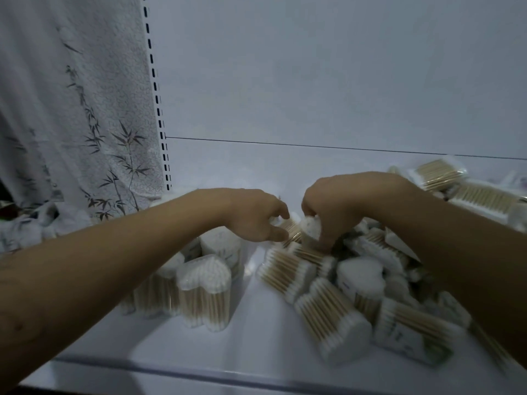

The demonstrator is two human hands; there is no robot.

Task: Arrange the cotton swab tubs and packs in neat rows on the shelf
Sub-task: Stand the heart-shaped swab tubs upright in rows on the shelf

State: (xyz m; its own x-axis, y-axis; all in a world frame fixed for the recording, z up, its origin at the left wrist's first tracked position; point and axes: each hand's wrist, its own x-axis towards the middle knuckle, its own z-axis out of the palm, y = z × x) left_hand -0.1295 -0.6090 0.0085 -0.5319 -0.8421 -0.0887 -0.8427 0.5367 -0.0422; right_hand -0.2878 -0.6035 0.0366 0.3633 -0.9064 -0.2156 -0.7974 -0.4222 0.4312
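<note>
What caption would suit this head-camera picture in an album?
Left hand and right hand grip one tub from the jumbled pile; upright tubs stand left.

A pale fabric curtain with grey bamboo print (85, 124) hangs left of a white slotted metal upright (156, 89). The plain white back panel (328, 81) is dimly lit.

Both bare forearms reach toward the far side and converge mid-scene, wrists bent down. The left grip (256, 216) pinches a pack (292, 229) between curled thumb and forefinger. Just beside it, the right grip (328, 206), knuckles up, curls its fingers down round a tub (311, 227).
</note>
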